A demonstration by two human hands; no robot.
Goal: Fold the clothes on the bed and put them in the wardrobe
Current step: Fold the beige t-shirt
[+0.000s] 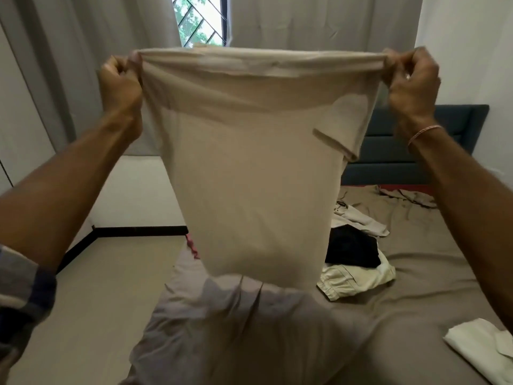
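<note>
A beige T-shirt [249,173] hangs in the air in front of me, stretched wide along its top edge, one short sleeve folded over its right side. My left hand [119,81] grips the top left corner and my right hand [410,79] pinches the top right corner, both raised above the bed [430,273]. On the brown sheet behind the shirt lie a black garment [352,250], a cream garment [352,282] under it and a light beige one [358,218] further back. A folded white piece [477,348] lies at the bed's near right.
A grey pillow or crumpled cover [222,329] lies at the bed's near left edge. A dark blue headboard [388,151] stands at the far right. Grey curtains [69,65] and a window [200,20] fill the back wall. Bare floor [97,287] is on the left.
</note>
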